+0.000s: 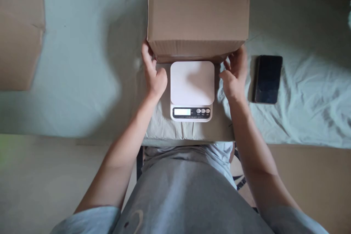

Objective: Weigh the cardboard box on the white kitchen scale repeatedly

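Closest of all is my own grey shirt point(175, 193), filling the 6 o'clock side, with my bare forearms point(123, 150) reaching away from it toward 11 and 1 o'clock. Between my hands sits a white kitchen scale point(192, 91) on a bench point(82, 47) covered in wrinkled pale green cloth. Its plate carries only a soft shadow; along its 6 o'clock edge is a lit display point(182, 112), whose reading is too washed out for me to make out, with three round buttons point(203, 111) at the display's 3 o'clock. Directly at the scale's 12 o'clock stands a brown cardboard box point(197, 16), close up to it; I cannot tell whether the two touch, or whether the box bears on the cloth. My left hand point(154, 76), at the scale's 10 o'clock, has its grip closed around the box's lower near corner, fingers partly hidden, thumb free. My right hand point(236, 75), at 2 o'clock, grips the opposite lower corner the same way. A dark-screened phone point(268, 79) lies at the scale's 3 o'clock, near my right hand, and well off at 10 o'clock is another piece of brown cardboard point(20, 29).
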The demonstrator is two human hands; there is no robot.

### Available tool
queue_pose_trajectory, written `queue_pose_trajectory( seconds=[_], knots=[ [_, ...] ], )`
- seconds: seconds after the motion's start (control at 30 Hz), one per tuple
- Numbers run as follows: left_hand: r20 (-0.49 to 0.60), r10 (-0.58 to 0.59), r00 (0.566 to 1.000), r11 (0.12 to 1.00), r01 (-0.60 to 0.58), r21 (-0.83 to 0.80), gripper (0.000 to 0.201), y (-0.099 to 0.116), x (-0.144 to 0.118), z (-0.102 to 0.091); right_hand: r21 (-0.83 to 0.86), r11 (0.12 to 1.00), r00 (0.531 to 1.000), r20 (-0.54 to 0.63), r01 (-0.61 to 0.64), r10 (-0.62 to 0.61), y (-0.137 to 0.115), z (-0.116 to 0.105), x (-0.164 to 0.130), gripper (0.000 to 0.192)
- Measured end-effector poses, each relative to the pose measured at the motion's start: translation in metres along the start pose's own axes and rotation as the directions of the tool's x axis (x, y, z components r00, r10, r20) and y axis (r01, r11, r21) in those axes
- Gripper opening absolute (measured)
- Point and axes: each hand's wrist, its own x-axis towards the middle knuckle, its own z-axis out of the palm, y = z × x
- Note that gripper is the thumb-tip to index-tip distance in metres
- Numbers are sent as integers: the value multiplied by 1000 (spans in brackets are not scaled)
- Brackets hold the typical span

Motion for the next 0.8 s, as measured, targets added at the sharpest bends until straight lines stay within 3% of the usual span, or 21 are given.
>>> queue_pose_trajectory(
  seconds=[0.2,0.57,0.8],
  knots=[
    [-63,20,998,1000,-20,5,84,-12,-14,-6,-107,980,980,-125,-168,154,5,-7,-9,75],
    [-55,-4,998,998,8,66,83,-25,-18,-8,-27,1000,982,-189,-14,8,31,-8,-8,76],
    [-77,26,997,1000,-27,-9,82,-27,-8,-13,7,999,989,-145,-40,40,18,-9,-2,76]
  ],
)
